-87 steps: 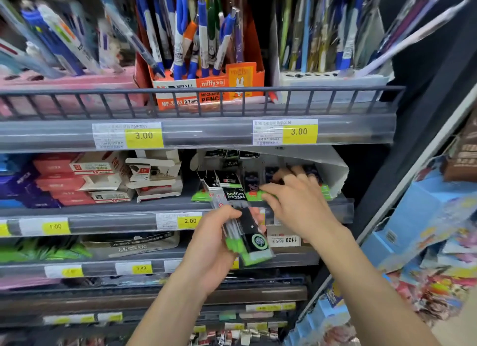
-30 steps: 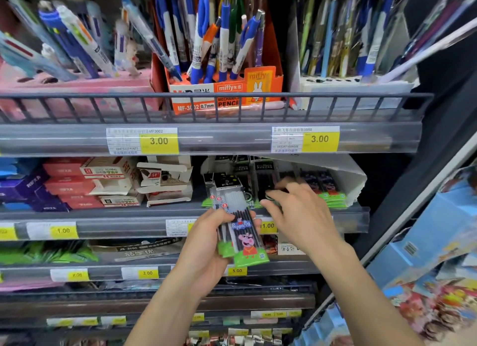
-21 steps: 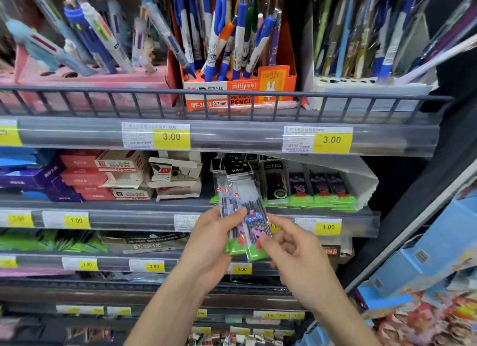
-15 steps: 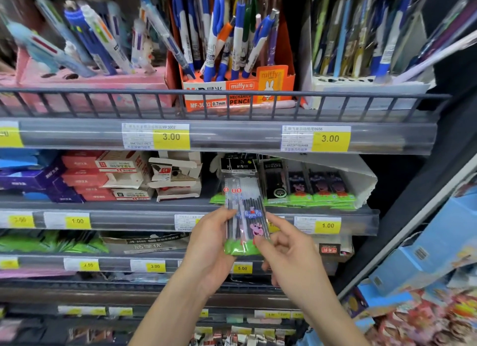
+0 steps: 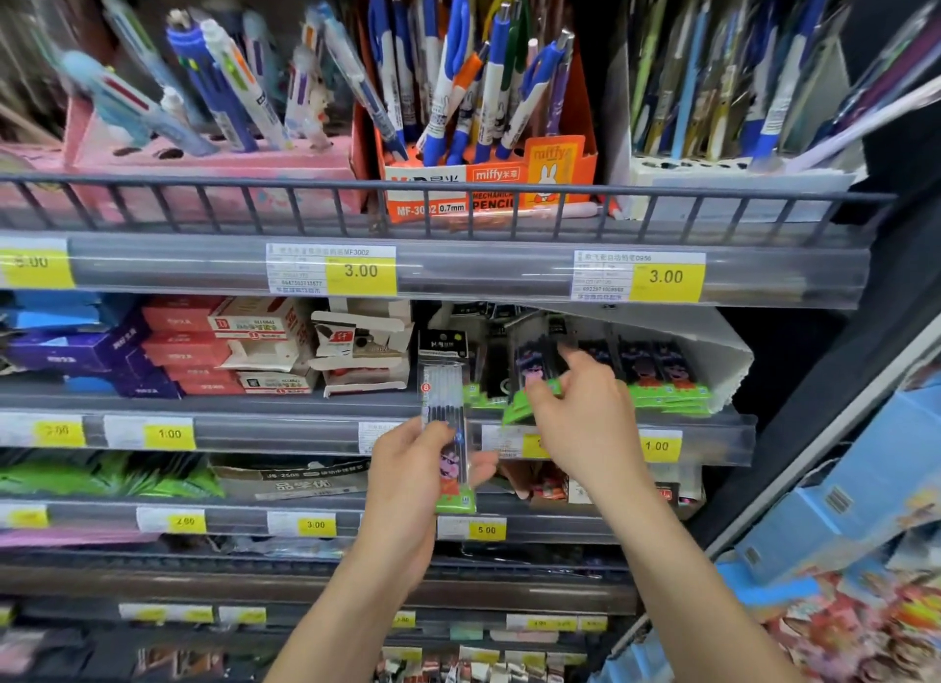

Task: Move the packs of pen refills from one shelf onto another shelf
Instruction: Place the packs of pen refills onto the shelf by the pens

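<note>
The left hand [image 5: 407, 484] grips a stack of refill packs [image 5: 450, 438] upright in front of the middle shelf [image 5: 285, 430]. The right hand [image 5: 585, 423] pinches the green bottom edge of another refill pack [image 5: 532, 382] at the white display box [image 5: 713, 346] on that shelf, where more packs [image 5: 662, 377] lie to the right.

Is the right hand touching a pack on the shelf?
Touching. In the head view, the right hand pinches the green end of a pack lying on the shelf.
</note>
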The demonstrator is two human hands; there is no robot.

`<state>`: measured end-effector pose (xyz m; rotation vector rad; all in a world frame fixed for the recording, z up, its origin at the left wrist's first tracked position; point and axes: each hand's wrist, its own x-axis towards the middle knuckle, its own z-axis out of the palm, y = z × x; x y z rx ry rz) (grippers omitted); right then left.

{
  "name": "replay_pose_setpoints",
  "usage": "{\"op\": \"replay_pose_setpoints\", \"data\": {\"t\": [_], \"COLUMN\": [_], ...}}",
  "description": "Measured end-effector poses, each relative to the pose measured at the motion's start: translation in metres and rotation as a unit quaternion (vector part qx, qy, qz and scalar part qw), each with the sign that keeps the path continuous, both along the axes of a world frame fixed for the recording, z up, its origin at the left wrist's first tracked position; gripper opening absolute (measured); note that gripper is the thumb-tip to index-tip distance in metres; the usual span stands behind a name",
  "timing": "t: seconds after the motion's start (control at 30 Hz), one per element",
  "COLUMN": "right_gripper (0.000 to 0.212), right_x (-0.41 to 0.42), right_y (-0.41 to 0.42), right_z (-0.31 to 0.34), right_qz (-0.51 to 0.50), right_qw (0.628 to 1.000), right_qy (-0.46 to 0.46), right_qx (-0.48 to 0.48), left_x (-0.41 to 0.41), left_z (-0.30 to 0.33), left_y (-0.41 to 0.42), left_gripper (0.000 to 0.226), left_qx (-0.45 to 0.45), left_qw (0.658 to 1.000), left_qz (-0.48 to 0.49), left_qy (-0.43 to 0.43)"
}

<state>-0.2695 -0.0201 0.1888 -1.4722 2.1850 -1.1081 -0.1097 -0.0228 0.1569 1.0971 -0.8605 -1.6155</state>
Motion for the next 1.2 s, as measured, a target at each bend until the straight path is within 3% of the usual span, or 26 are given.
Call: {"op": "replay_pose_setpoints", "data": {"t": [0.17,0.33,0.43,0.6,0.77,0.9,1.0,1.07,1.13,1.2], "right_gripper": [0.022,0.032,0.038,0.035,0.031,0.031,0.034,0.039,0.043,0.044], "right_x": [0.008,0.012,0.011,0.005,-0.001,-0.006,-0.007,-0.007,-0.006,-0.006], "right_y": [-0.025,-0.03,-0.027,-0.023,-0.031,-0.03,-0.029,-0.028,-0.026,-0.023], "right_z": [0.012,0.005,0.002,0.001,0.002,-0.005,-0.008,-0.01,-0.012,-0.015], "right_qz": [-0.002,-0.008,-0.025,-0.004,0.025,0.026,0.023,0.03,0.033,0.033], "right_qw": [0.995,0.974,0.954,0.933,0.944,0.94,0.939,0.943,0.947,0.947], "right_qy": [0.079,0.208,0.291,0.359,0.316,0.331,0.338,0.326,0.316,0.316], "right_qx": [0.064,0.088,0.072,0.023,0.09,0.079,0.063,0.058,0.05,0.04], "left_x": [0.004,0.001,-0.003,-0.021,-0.038,-0.035,-0.024,-0.016,-0.013,-0.017], "left_z": [-0.001,0.001,0.006,0.015,0.025,0.015,-0.001,-0.009,-0.01,-0.006], "left_y": [-0.009,-0.023,-0.032,-0.053,-0.073,-0.067,-0.057,-0.053,-0.053,-0.052], "left_gripper": [0.035,0.051,0.045,0.021,0.045,0.034,0.018,0.012,0.031,0.046], "left_qx": [-0.105,-0.227,-0.291,-0.345,-0.383,-0.422,-0.483,-0.485,-0.465,-0.45], "left_qw": [0.977,0.918,0.867,0.825,0.753,0.646,0.58,0.577,0.578,0.558], "left_qz": [0.014,0.03,0.019,0.005,0.012,0.013,-0.017,-0.05,-0.064,-0.066], "left_qy": [-0.183,-0.325,-0.403,-0.447,-0.535,-0.637,-0.656,-0.655,-0.667,-0.694]}}
